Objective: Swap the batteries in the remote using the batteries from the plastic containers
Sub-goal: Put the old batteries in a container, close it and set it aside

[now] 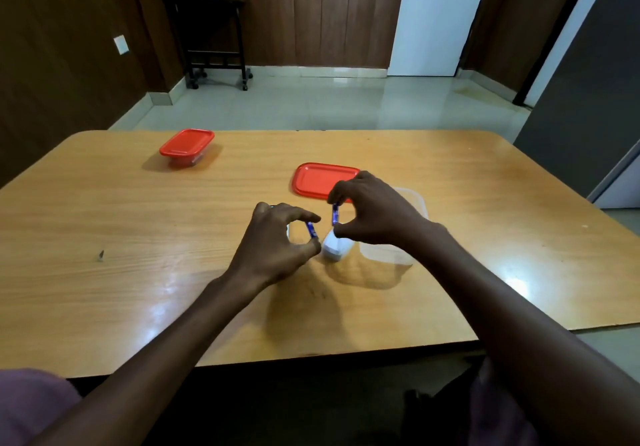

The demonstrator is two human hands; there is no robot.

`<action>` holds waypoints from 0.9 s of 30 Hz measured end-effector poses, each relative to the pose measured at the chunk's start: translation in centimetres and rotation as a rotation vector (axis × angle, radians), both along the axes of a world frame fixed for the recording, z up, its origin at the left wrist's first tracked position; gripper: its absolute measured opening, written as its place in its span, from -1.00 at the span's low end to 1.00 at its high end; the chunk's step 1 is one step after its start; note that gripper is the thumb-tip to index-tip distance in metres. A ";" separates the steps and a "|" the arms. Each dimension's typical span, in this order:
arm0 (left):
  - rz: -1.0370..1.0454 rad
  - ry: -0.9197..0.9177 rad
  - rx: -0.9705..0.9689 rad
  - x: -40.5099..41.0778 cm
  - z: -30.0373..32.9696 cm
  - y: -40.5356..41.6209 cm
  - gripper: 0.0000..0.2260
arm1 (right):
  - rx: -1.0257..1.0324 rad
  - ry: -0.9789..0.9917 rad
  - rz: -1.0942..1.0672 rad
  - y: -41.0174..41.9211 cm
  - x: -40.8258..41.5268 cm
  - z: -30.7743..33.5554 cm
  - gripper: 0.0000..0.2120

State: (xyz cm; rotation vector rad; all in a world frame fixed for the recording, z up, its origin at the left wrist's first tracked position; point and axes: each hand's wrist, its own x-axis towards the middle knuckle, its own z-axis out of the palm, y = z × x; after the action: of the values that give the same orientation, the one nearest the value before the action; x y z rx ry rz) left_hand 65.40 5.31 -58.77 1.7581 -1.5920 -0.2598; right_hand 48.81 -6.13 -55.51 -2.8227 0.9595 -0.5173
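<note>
Fingers (313, 218) around slim blue batteries (311, 229)

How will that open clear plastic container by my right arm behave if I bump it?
The clear container looks thin-walled and seems to hold nothing, so it is probably very light. On the glossy table it would likely slide instead of tipping, being low and wide. With its red lid lying off, the walls may flex.

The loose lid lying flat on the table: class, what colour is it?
Red. The loose lid shows best in the head view, just beyond the right hand.
</note>
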 end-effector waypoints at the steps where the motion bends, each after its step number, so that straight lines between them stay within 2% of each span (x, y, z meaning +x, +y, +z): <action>1: -0.022 0.016 -0.015 -0.7 0.3 -0.2 -0.66 | 0.012 -0.005 -0.041 -0.3 -1.1 0.3 -0.61; 4: -0.111 0.041 -0.050 -3.5 1.4 -1.9 -0.64 | 0.052 0.032 -0.192 -1.4 -4.7 0.7 -0.63; 7: -0.169 0.045 0.003 -6.1 2.1 -4.8 -0.61 | 0.065 0.143 -0.291 -2.4 -7.0 0.5 -0.61; 9: -0.191 0.018 0.092 -7.3 2.0 -6.7 -0.58 | 0.059 0.227 -0.280 -2.7 -7.8 -0.1 -0.60; 13: -0.233 -0.176 0.313 -7.9 1.9 -9.1 -0.52 | -0.001 0.337 -0.201 -3.5 -7.7 -1.5 -0.64; 16: -0.218 -0.192 0.336 -7.2 1.4 -10.4 -0.55 | -0.004 0.397 -0.179 -4.5 -7.3 -1.5 -0.66; 19: -0.092 0.010 0.138 -5.5 1.4 -11.4 -0.71 | 0.088 0.188 -0.187 -5.1 -6.9 -0.8 -0.72; 22: 0.146 0.179 0.012 -3.4 1.8 -12.5 -0.81 | 0.118 -0.067 -0.250 -5.4 -6.1 -0.1 -0.83; 25: 0.363 0.255 0.090 -0.4 1.0 -14.4 -0.75 | 0.109 -0.138 -0.294 -6.3 -5.2 -0.3 -0.78; 27: 0.434 0.156 0.256 1.4 0.1 -15.4 -0.65 | 0.144 -0.091 -0.313 -7.1 -4.6 -1.0 -0.64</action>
State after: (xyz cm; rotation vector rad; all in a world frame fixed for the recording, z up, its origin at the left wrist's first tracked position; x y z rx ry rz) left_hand 66.85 -10.08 -58.71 2.1697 -1.0693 -0.3899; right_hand 44.24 -13.23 -56.55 -2.5123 1.3684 -0.5776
